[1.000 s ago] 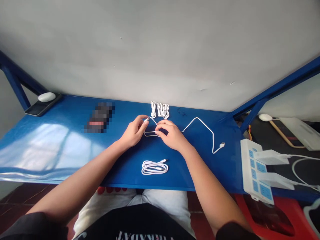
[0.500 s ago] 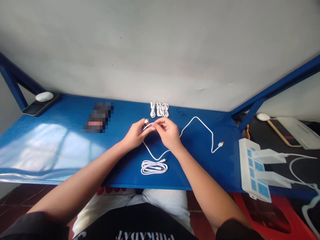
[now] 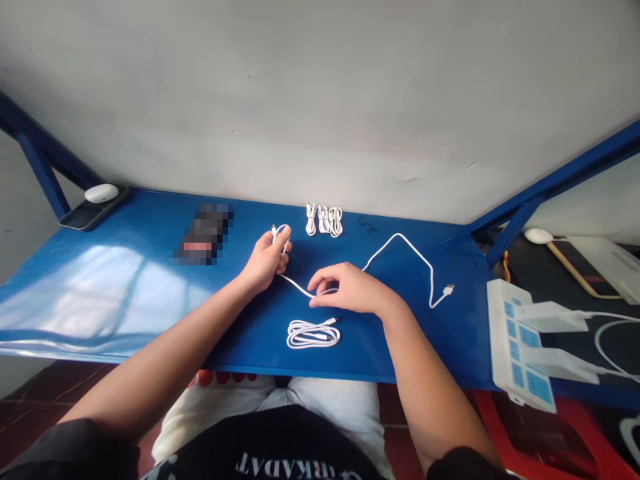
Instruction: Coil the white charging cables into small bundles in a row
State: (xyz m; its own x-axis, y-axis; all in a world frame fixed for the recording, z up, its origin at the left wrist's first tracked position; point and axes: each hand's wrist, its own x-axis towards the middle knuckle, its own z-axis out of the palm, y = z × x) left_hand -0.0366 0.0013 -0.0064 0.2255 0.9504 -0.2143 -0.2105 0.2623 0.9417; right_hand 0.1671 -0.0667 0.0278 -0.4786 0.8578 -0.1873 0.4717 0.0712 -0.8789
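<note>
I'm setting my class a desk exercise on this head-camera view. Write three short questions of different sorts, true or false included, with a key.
1. True or false: the left hand has part of a white cable in its grip.

2. Where does the coiled cable lie?
A) Underneath the left hand
B) Near the table's edge closest to the person
C) On top of the power strip

3. How many tied bundles lie along the far edge?

Key:
1. True
2. B
3. Three
</note>
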